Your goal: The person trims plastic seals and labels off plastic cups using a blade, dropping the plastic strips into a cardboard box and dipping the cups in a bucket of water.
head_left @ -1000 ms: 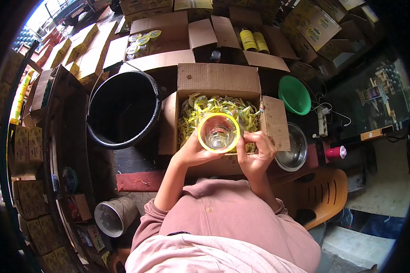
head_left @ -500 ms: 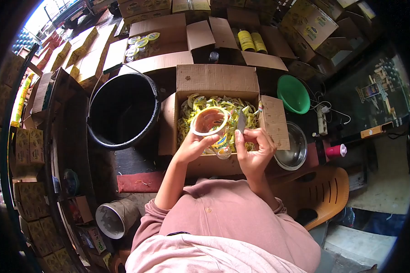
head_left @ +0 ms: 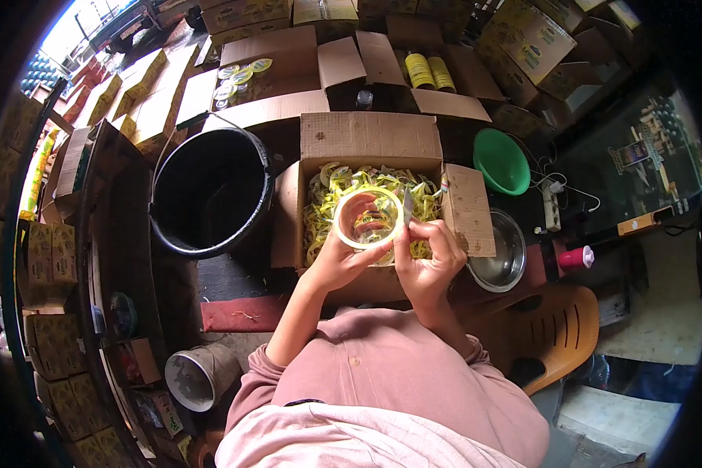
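Clear plastic yellow-rimmed round cup clamped in fingers of left hand, above brown cardboard box; thin flat grey blade pinched in right hand, long axis pointing forward, just right of cup; contact unclear.

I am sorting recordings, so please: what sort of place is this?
Probably a packing workshop: stacked printed cartons, a box of yellow strips, and a yellow-rimmed cup in the left hand.

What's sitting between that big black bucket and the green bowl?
In the head view, an open cardboard box of yellow scraps sits between the black bucket and green bowl; a clear cup, held in the left hand, overlaps it.
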`<control>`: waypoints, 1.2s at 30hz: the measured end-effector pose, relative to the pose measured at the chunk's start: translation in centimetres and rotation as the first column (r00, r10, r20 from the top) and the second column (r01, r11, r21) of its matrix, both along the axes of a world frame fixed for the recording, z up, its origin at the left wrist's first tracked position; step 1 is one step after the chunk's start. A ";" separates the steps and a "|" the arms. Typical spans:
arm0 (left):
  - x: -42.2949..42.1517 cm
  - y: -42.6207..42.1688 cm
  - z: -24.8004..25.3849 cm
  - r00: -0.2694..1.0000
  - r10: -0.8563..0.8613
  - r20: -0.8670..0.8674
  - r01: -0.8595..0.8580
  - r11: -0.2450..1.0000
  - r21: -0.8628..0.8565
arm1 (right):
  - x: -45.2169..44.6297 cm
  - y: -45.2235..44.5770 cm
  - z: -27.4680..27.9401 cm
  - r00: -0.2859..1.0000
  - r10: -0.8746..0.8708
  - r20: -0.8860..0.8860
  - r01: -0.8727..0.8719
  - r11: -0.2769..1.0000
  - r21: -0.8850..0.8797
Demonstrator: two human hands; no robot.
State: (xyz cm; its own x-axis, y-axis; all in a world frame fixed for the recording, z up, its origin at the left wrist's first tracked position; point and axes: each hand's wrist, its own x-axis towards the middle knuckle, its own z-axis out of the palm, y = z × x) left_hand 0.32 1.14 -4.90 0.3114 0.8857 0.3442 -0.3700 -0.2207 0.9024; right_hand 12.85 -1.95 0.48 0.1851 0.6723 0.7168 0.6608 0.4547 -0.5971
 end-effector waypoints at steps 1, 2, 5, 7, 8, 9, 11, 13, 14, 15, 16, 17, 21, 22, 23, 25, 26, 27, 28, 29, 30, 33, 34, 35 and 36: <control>-0.1 -0.1 0.1 0.999 -0.004 -0.038 0.004 1.000 0.024 | 0.1 0.0 0.0 1.000 0.002 -0.005 -0.002 1.000 -0.004; -0.1 -0.2 0.2 0.999 -0.013 -0.036 0.013 1.000 0.015 | 0.3 0.1 0.0 1.000 0.004 -0.011 -0.005 1.000 -0.007; -0.1 -0.4 0.5 0.998 -0.062 -0.009 0.062 0.998 -0.011 | 0.7 0.5 0.0 0.999 0.032 -0.038 -0.033 0.999 -0.028; 0.0 -0.3 0.1 0.995 -0.087 0.056 0.092 0.992 -0.082 | 0.8 0.5 0.2 0.998 0.019 -0.057 -0.021 0.999 -0.043; 0.1 -0.2 0.1 0.991 -0.097 0.089 0.107 0.987 -0.117 | 0.9 0.6 0.4 0.998 -0.006 -0.065 0.003 0.999 -0.050; -0.1 -0.1 0.4 0.994 -0.100 0.054 0.104 0.992 -0.067 | 0.8 0.6 0.5 0.997 -0.031 -0.073 0.027 0.998 -0.057; -0.4 0.0 -0.3 0.985 -0.096 0.142 0.119 0.979 -0.167 | 0.8 0.6 0.5 0.994 -0.020 -0.108 0.013 0.998 -0.060; -0.7 0.1 -0.2 0.977 -0.105 0.188 0.148 0.962 -0.228 | 0.9 0.5 0.6 0.992 -0.017 -0.124 0.009 0.998 -0.066; -0.8 0.2 -0.4 0.966 -0.113 0.231 0.171 0.953 -0.251 | 0.9 0.5 0.6 0.992 -0.018 -0.125 0.009 0.998 -0.070; -0.9 0.3 -0.6 0.954 -0.118 0.275 0.195 0.942 -0.272 | 0.9 0.5 0.7 0.992 -0.018 -0.125 0.008 0.997 -0.074; -1.0 0.4 -0.7 0.940 -0.122 0.318 0.220 0.930 -0.293 | 1.2 0.6 0.5 0.993 -0.044 -0.112 0.034 0.995 -0.091; -1.1 0.3 -0.6 0.944 -0.092 0.316 0.196 0.930 -0.312 | 2.0 1.0 0.0 0.993 -0.071 -0.099 0.060 0.992 -0.107; -1.2 0.7 -1.2 1.000 -0.003 -0.013 0.001 0.984 -0.177 | 8.0 3.4 -2.9 0.960 -0.254 -0.116 0.212 0.933 -0.291; -1.1 0.7 -1.3 0.998 0.031 -0.058 -0.039 0.988 -0.152 | 10.2 4.3 -5.0 0.940 -0.279 -0.195 0.198 0.913 -0.356; -1.1 0.8 -1.3 0.993 0.068 -0.101 -0.080 0.989 -0.122 | 13.4 5.2 -8.5 0.931 -0.264 -0.253 0.153 0.909 -0.387; -0.9 1.2 -1.1 0.979 0.143 -0.144 -0.156 0.984 -0.082 | 18.0 6.0 -14.4 0.928 -0.333 -0.164 0.200 0.821 -0.534; -0.8 1.4 -1.0 0.973 0.178 -0.147 -0.190 0.979 -0.076 | 19.2 6.2 -16.3 0.925 -0.356 -0.131 0.215 0.777 -0.591; -0.9 1.5 -1.1 0.973 0.195 -0.126 -0.207 0.974 -0.096 | 19.4 6.4 -16.7 0.925 -0.360 -0.120 0.220 0.767 -0.603; -1.0 1.7 -1.3 0.971 0.213 -0.107 -0.225 0.968 -0.115 | 19.6 6.6 -17.1 0.925 -0.362 -0.111 0.223 0.756 -0.615; -1.1 2.0 -1.5 0.966 0.240 -0.094 -0.248 0.966 -0.075 | 19.8 6.7 -17.6 0.925 -0.366 -0.102 0.225 0.744 -0.629; -1.2 2.2 -1.1 0.963 0.248 -0.110 -0.256 0.965 -0.065 | 19.7 6.9 -17.9 0.930 -0.356 -0.087 0.228 0.748 -0.624; -1.6 2.5 -1.1 0.974 0.215 0.063 -0.201 0.962 -0.187 | 19.3 8.2 -18.7 0.938 -0.343 -0.050 0.245 0.756 -0.607; -1.7 2.5 -1.1 0.971 0.234 0.047 -0.222 0.959 -0.175 | 19.3 8.4 -18.8 0.935 -0.354 -0.021 0.268 0.744 -0.612; -1.9 2.5 -1.2 0.967 0.254 0.031 -0.246 0.955 -0.163 | 19.2 8.7 -18.8 0.932 -0.363 0.007 0.290 0.733 -0.615; -2.0 2.5 -1.2 0.961 0.275 0.014 -0.270 0.951 -0.151 | 18.9 8.9 -18.7 0.928 -0.370 0.035 0.311 0.721 -0.619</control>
State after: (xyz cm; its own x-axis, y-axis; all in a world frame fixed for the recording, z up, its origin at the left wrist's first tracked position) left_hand -1.73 3.59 -6.14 0.0412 0.9767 0.2108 -0.3458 -0.1840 0.9201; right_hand 31.79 6.92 -18.27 0.5271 0.8359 0.1531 0.6333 -0.2663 -0.7266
